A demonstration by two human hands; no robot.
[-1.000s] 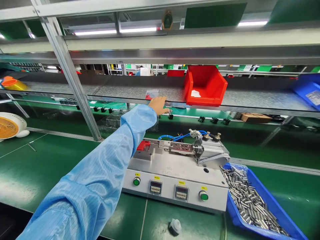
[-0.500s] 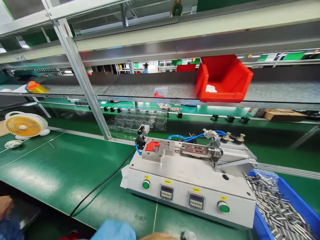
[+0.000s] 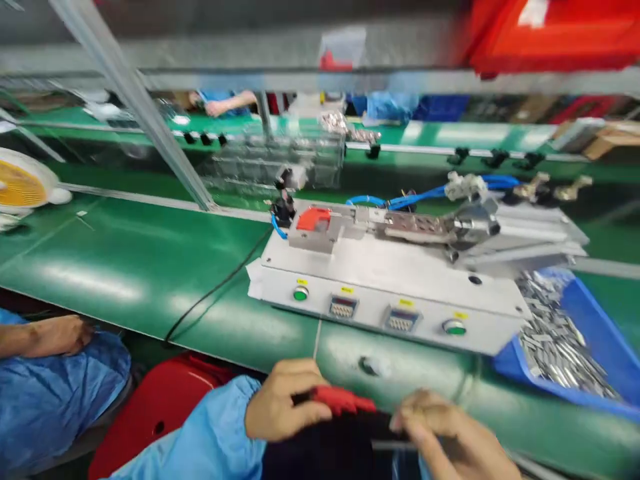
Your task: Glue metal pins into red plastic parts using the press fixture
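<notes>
My left hand (image 3: 285, 400) is closed around a red plastic part (image 3: 343, 400), low in the view at the table's front edge. To its right, my right hand (image 3: 443, 427) has thumb and fingers pinched together, blurred by motion. A thin grey strip shows by its fingertips, but I cannot tell whether they hold it. Beyond both hands stands a white bench machine (image 3: 370, 260) with green buttons and counters. In its left-hand metal nest lies another red part (image 3: 313, 219). A small greyish object (image 3: 370, 365) rests on the green table (image 3: 210, 313) just past my hands.
Right of the machine, a blue bin (image 3: 605, 333) holds many metal pins (image 3: 560, 340). A red bin (image 3: 550, 40) sits on the shelf overhead. A black cable (image 3: 215, 287) crosses the table. Leftward are a fan (image 3: 25, 183), a red stool (image 3: 155, 407) and another person's hand (image 3: 63, 333).
The view has tipped down, so the machine and shelf appear higher. Both my hands now show fully, the left with the red part. The machine's right-hand cylinder looks shifted in the blur.
</notes>
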